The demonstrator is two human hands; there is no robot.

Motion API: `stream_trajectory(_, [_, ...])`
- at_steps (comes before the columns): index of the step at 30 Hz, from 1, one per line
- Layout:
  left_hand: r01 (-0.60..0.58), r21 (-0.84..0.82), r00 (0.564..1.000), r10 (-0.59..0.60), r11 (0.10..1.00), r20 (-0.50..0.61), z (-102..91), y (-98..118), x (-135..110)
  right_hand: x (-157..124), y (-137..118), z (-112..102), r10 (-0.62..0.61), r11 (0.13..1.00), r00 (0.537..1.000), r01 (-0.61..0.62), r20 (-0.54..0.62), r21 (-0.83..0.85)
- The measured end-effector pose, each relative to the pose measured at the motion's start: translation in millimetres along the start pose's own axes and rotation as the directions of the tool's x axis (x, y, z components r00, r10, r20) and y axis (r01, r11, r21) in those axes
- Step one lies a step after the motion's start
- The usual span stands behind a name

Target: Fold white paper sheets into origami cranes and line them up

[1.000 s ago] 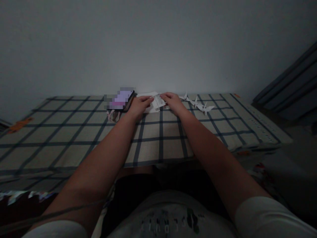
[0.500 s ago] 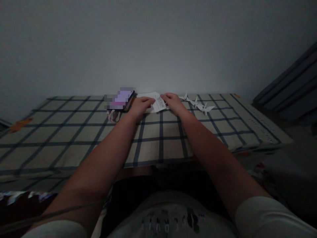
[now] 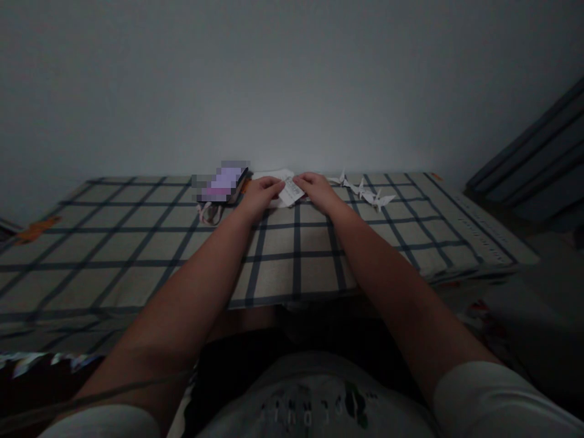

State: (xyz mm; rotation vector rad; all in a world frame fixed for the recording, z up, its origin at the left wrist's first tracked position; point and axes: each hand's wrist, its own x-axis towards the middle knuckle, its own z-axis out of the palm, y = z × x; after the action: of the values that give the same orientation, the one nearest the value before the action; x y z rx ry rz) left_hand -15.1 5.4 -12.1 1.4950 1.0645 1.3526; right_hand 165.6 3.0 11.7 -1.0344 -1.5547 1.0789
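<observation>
My left hand (image 3: pixel 258 193) and my right hand (image 3: pixel 317 188) meet at the far middle of a checked cloth surface (image 3: pixel 137 243). Between their fingertips sits a small white printed piece of paper (image 3: pixel 291 190), pinched from both sides and partly folded. Under it lies another white sheet (image 3: pixel 279 175), mostly hidden by the hands. A phone with a lit screen (image 3: pixel 222 182) lies just left of my left hand.
Several small white folded paper cranes (image 3: pixel 365 191) stand in a row right of my right hand. A pinkish cord (image 3: pixel 207 213) trails below the phone. A plain wall rises behind the surface. Dark striped fabric (image 3: pixel 533 170) lies at the far right.
The small paper has shifted slightly and my fingertips have drawn closer together over it. Arms and the other objects stay where they were.
</observation>
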Motion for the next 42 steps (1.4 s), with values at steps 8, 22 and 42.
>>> stream_trajectory(8, [0.028, 0.085, 0.998, -0.033, 0.996, 0.057, 0.3, -2.0, 0.5, 1.0, -0.5, -2.7, 0.003, 0.999, 1.0, -0.004, -0.016, -0.033])
stream_trajectory(22, [0.053, 0.032, 0.998, -0.055, 0.998, 0.037, 3.4, 4.6, -3.7, 2.1, 5.9, -4.4, -0.036, 0.996, 0.994, 0.044, 0.101, -0.082])
stream_trajectory(42, [-0.03, 0.074, 1.0, 0.029, 0.997, 0.006, 3.4, 7.4, -5.8, 1.6, 7.0, -3.0, -0.056, 0.99, 0.981, 0.079, 0.186, -0.115])
